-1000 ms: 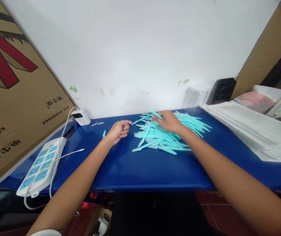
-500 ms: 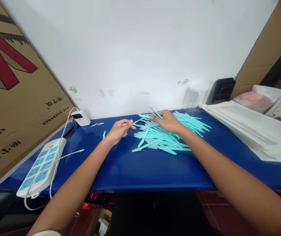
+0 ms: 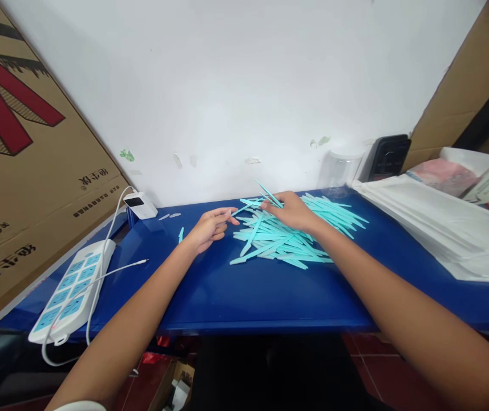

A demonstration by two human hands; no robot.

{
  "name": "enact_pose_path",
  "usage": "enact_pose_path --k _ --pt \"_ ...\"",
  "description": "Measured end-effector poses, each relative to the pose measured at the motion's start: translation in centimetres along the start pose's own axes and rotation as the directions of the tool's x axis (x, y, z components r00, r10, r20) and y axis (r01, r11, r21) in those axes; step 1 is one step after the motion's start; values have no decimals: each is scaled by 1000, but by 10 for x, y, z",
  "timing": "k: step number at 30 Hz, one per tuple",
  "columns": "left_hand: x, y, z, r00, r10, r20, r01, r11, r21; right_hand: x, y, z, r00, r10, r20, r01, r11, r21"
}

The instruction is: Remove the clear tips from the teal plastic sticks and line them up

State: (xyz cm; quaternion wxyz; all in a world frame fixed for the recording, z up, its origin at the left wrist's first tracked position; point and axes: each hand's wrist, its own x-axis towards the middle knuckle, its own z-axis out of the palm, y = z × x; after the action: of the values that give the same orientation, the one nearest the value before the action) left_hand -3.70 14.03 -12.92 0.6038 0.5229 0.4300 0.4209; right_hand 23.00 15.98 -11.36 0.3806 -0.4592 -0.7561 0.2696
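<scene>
A pile of slim turquoise eyebrow razors (image 3: 278,242) lies across the middle of the blue table. At its left edge, my left hand (image 3: 212,228) is closed, thumb and forefinger pinching the end of one razor (image 3: 241,210) that points up to the right. My right hand (image 3: 290,211) rests over the back of the pile, its fingers closed round a few razors (image 3: 270,194) whose tips stick out up and left. Its palm side is hidden. A short turquoise piece (image 3: 181,234) and two small pale slips (image 3: 174,215) lie left of my left hand.
A white power strip (image 3: 73,291) with a cable sits at the table's left edge, near a small white device (image 3: 140,205). White sheets (image 3: 441,228) are stacked at right. A clear cup (image 3: 342,171) and black case (image 3: 388,157) stand by the wall; a large carton (image 3: 47,171) leans left.
My left hand has shifted very slightly, its fingers a little further extended along the razor. My right hand and the pile look the same.
</scene>
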Motion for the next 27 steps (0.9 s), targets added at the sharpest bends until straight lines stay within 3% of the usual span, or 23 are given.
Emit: enact_pose_path --k 8,14,27 --pt "3 -2 -5 998 39 -55 -45 992 -119 -5 -10 0 993 -32 110 28 999 34" --pt "-3 4 7 995 84 -48 -90 985 -147 -6 -10 5 985 -43 168 38 999 36" --pt "-6 6 14 995 98 -22 -100 980 -173 -5 -9 8 985 -52 162 46 998 39"
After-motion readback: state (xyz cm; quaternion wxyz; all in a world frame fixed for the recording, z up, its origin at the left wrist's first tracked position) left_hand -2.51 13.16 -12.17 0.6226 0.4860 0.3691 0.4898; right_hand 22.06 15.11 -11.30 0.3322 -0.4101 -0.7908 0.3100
